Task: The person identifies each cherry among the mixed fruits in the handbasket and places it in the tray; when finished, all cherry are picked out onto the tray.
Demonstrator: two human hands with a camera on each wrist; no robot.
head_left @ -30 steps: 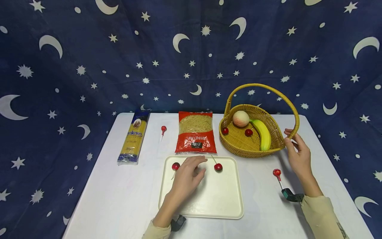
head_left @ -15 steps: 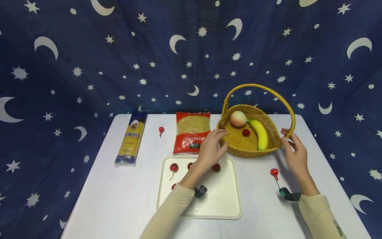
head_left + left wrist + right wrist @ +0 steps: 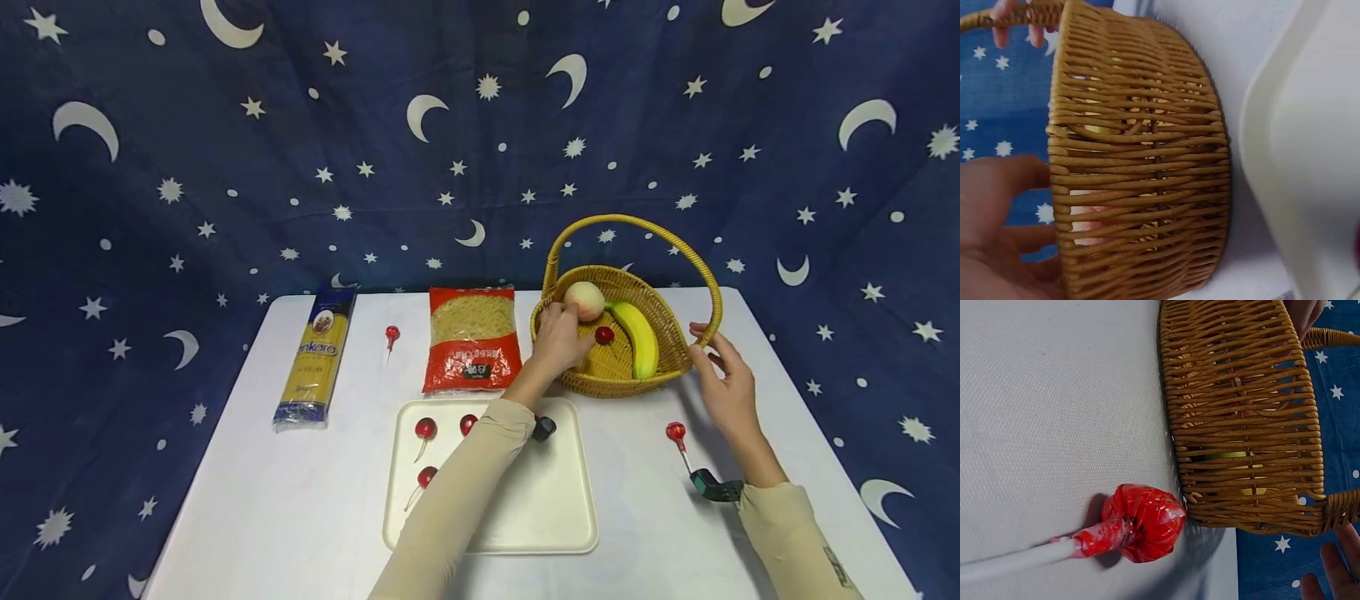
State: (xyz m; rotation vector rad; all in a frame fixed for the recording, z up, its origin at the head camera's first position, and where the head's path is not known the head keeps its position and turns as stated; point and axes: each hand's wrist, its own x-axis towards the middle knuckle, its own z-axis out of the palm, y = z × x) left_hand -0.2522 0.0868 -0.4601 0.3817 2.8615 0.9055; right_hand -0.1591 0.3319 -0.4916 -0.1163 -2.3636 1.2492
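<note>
Reaching my left hand (image 3: 558, 337) into the woven wicker basket (image 3: 667, 367), fingers curled around something hidden; cherries look light, best pinched by stems; my right hand (image 3: 723, 387) steadies the handle, relaxed.

A big dark blue cloth (image 3: 300, 125) hangs behind everything and fills the whole back. It has white stars and moons all over it. The cloth also hangs down on the left and right sides. In front of it stands a white table (image 3: 300, 500) with round far corners. The far edge of the table touches the cloth. The light is soft and even, and the table top looks bright.
</note>
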